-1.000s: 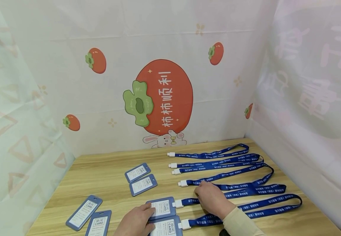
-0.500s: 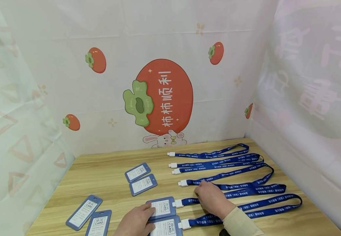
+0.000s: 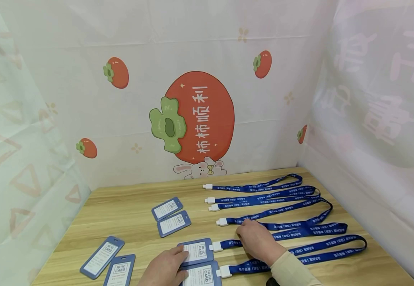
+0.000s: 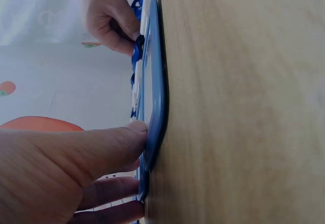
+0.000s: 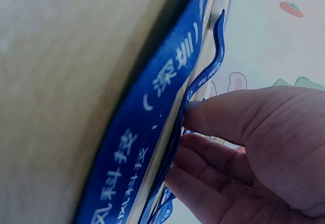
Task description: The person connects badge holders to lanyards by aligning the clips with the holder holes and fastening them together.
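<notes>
Two blue ID card holders, a farther one (image 3: pixel 200 254) and a nearer one (image 3: pixel 203 277), lie side by side at the front of the table. My left hand (image 3: pixel 165 266) rests at their left ends, fingers on the farther holder and thumb on the nearer. In the left wrist view that thumb touches the blue rim. My right hand (image 3: pixel 257 240) pinches the printed blue strap of a lanyard (image 3: pixel 230 244) between thumb and fingers. The lanyard's white clip (image 3: pixel 216 247) lies at the farther holder's right end. A second lanyard (image 3: pixel 244 268) has its clip (image 3: pixel 224 272) beside the nearer holder.
Several more blue lanyards (image 3: pixel 253 187) lie in a row towards the back right, white clips facing left. Two card holders (image 3: pixel 173 223) lie mid-table and two more (image 3: pixel 102 258) at the front left. Printed cloth walls (image 3: pixel 264 139) enclose the wooden table (image 3: pixel 121 206).
</notes>
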Available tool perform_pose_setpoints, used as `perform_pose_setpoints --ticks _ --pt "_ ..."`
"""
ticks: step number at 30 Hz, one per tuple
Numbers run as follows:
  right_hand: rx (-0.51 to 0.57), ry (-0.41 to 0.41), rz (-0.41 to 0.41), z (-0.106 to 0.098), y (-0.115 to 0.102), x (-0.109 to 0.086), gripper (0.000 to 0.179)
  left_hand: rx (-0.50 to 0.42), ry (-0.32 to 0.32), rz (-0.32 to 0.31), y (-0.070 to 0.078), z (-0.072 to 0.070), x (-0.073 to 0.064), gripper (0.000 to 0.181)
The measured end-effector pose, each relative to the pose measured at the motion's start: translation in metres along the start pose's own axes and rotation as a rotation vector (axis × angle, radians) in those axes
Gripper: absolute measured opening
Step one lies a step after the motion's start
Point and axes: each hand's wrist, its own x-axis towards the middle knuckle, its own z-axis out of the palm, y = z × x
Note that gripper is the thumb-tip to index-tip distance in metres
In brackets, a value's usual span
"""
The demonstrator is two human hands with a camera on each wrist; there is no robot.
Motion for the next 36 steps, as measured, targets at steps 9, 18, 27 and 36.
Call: perform_pose_setpoints --ticks 9,18,27,36 --pt "-0.003 -0.013 0.014 -0.0002 -0.0009 0.0007 0.012 -0.007 -0.007 -0.004 -0.0003 -0.0002 0.0001 0.046" --pt "-0.012 -0.015 0.026 0.0032 0.0004 0.003 0.014 -0.016 0.013 0.004 -0.0011 0.0022 0.0004 0.046" --pt "-0.007 -0.026 0.034 0.003 -0.001 0.0023 0.015 -0.009 0.009 0.003 -0.0003 0.002 0.0002 0.047" --pt "-0.007 -0.031 0.034 0.0025 -0.0016 0.0024 0.016 -0.015 0.004 0.003 -0.0007 0.0013 0.0 0.047"
